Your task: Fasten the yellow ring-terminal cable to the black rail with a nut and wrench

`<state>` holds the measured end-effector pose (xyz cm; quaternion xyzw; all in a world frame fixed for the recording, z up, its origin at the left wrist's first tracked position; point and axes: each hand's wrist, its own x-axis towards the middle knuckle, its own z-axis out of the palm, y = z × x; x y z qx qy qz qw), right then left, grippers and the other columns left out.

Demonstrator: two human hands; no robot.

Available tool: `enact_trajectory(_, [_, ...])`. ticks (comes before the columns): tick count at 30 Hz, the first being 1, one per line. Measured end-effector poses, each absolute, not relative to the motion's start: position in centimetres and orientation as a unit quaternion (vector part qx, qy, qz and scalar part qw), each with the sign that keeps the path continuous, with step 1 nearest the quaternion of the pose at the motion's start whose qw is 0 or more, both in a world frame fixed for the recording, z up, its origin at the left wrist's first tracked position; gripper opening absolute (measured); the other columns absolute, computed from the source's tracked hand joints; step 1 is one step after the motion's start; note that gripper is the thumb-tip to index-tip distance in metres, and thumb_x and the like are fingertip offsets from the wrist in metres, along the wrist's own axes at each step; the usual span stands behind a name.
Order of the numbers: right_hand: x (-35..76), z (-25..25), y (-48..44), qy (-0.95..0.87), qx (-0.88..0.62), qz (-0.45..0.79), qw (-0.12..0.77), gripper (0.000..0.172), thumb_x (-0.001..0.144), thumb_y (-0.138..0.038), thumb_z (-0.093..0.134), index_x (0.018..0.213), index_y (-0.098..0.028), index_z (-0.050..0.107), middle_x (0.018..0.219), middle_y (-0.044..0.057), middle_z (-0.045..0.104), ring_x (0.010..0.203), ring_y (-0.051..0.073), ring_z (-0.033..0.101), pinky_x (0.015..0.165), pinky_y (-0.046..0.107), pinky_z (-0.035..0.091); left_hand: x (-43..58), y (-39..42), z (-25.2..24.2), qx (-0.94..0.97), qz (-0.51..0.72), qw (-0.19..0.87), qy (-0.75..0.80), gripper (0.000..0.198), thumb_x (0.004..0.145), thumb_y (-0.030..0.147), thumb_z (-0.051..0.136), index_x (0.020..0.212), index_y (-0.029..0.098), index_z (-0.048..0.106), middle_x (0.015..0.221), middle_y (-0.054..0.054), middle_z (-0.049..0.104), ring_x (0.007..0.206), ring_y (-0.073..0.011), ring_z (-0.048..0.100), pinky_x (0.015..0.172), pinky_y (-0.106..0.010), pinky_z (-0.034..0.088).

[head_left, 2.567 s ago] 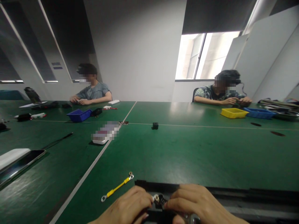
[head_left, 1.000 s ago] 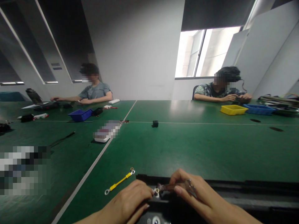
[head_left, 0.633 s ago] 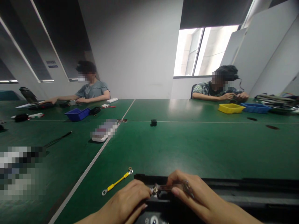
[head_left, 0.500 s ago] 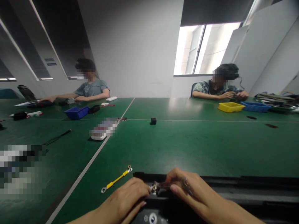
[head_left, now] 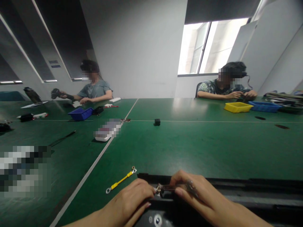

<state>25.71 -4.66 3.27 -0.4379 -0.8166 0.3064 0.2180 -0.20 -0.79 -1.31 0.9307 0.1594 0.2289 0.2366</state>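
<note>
A black metal frame [head_left: 227, 191] lies along the table's near edge, with a brass-coloured nut [head_left: 158, 189] on a fitting near its left end. In my right hand [head_left: 196, 192] is a metal wrench [head_left: 193, 189], held flat, its far end at the nut. My left hand [head_left: 132, 198] is closed, with its fingertips pressed up against the nut from the left; what they pinch is hidden. Just beyond the left hand lies a short yellow cable [head_left: 122, 180] with a ring lug at each end. A loose nut [head_left: 133, 167] sits by its upper lug.
A white device [head_left: 106, 130] and a small black cube [head_left: 157, 122] stand farther out on the green table [head_left: 189, 145]. Blue [head_left: 81, 114] and yellow [head_left: 238, 107] bins are near two co-workers seated across. A blurred-out item [head_left: 23, 170] lies at left.
The whole view has shifted slightly, so things appear a little farther right. Both hands and the wrench keep their places on the frame. The co-worker at left has raised a dark object.
</note>
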Motion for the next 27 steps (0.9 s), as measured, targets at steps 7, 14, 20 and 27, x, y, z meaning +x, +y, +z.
enact_trajectory(7, [25.76,3.18,-4.66,-0.818,-0.438,0.301,0.22,0.019,0.099,-0.036,0.035,0.103,-0.025,0.05,0.097,0.0,0.061,0.089,0.015,0.058,0.081,0.027,0.044,-0.08,-0.63,-1.51,0.933,0.234,0.222,0.161,0.024,0.09,0.006,0.043,0.111,0.015,0.048,0.106,-0.01,0.06,0.1,-0.0212,0.053,0.09,-0.032,0.047])
enact_trajectory(14, [25.64,3.16,-4.49,-0.819,-0.44,0.301,0.212,0.022,0.099,-0.037,0.034,0.103,-0.024,0.051,0.095,0.001,0.061,0.085,0.016,0.057,0.078,0.029,0.044,-0.09,-0.63,-1.12,0.933,0.228,0.229,0.16,0.023,0.091,0.006,0.041,0.111,0.015,0.049,0.105,-0.011,0.061,0.099,-0.0206,0.054,0.089,-0.031,0.047])
enact_trajectory(20, [25.67,3.0,-4.34,-0.822,-0.437,0.3,0.206,0.021,0.098,-0.036,0.035,0.102,-0.023,0.051,0.09,0.001,0.061,0.078,0.015,0.056,0.072,0.027,0.043,-0.16,-0.92,-0.95,0.929,0.213,0.247,0.177,0.024,0.092,0.005,0.042,0.112,0.016,0.048,0.107,-0.009,0.06,0.101,-0.0198,0.052,0.092,-0.031,0.046])
enact_trajectory(27, [25.55,3.12,-4.42,-0.827,-0.437,0.287,0.205,0.02,0.098,-0.035,0.036,0.101,-0.022,0.051,0.087,0.001,0.061,0.075,0.015,0.055,0.069,0.027,0.042,-0.13,-1.07,-0.72,0.929,0.213,0.241,0.186,0.025,0.092,0.004,0.043,0.113,0.016,0.048,0.107,-0.008,0.06,0.102,-0.0193,0.052,0.093,-0.031,0.045])
